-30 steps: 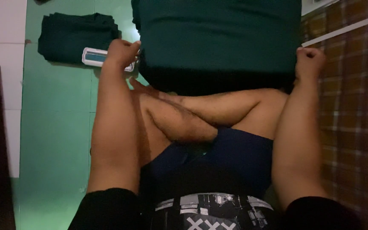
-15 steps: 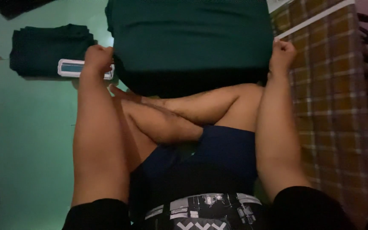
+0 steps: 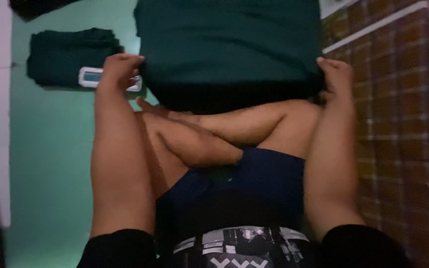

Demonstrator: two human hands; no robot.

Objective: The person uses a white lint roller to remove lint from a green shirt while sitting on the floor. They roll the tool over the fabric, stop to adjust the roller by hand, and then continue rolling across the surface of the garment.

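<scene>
The dark green cloth [image 3: 227, 49] hung spread between both fists, left hand [image 3: 117, 69] and right hand [image 3: 336, 74] each clenched on a lower corner, above crossed legs [image 3: 214, 134]. Compared with a second before, it sat more central. A folded pile [image 3: 70, 57] and small white device [image 3: 91, 78] lay left; plaid bedding [image 3: 398, 139] crowded the right

The person is wearing a black top with short sleeves that are ending just above the elbows, leaving both forearms bare down to the left hand [image 3: 117, 69] and right hand [image 3: 336, 74]. A grey-and-white printed panel is showing across the shirt front. Just beyond that panel, dark navy shorts are covering the thighs, leaving the legs bare.
</scene>
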